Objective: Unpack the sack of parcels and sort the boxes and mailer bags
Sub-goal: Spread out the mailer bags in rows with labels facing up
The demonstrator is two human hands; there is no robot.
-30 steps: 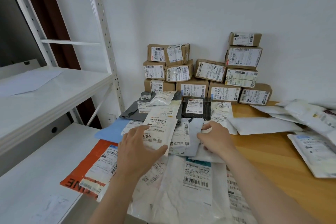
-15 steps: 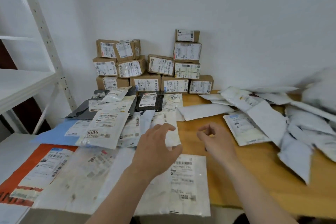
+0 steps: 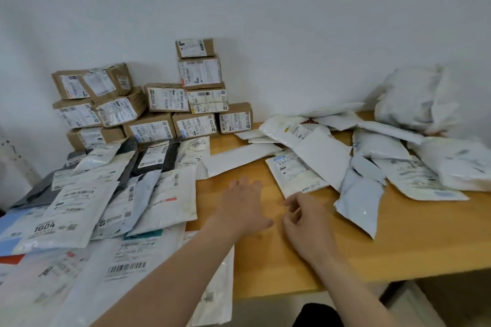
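Boxes (image 3: 156, 103): brown cardboard, matt, paper labels. Mailer bags (image 3: 358, 202): white plastic film, slightly glossy, creased. Table (image 3: 398, 255): smooth light wood.

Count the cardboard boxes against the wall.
12 cardboard boxes: four in the bottom row, four in the second, three in the third, one on top at right. Others may be hidden behind.

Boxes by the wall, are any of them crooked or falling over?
Yes, a little. On the left of the box stack, the upper crooked box and the lower crooked box sit turned at an angle, while the others face straight out. None has fallen.
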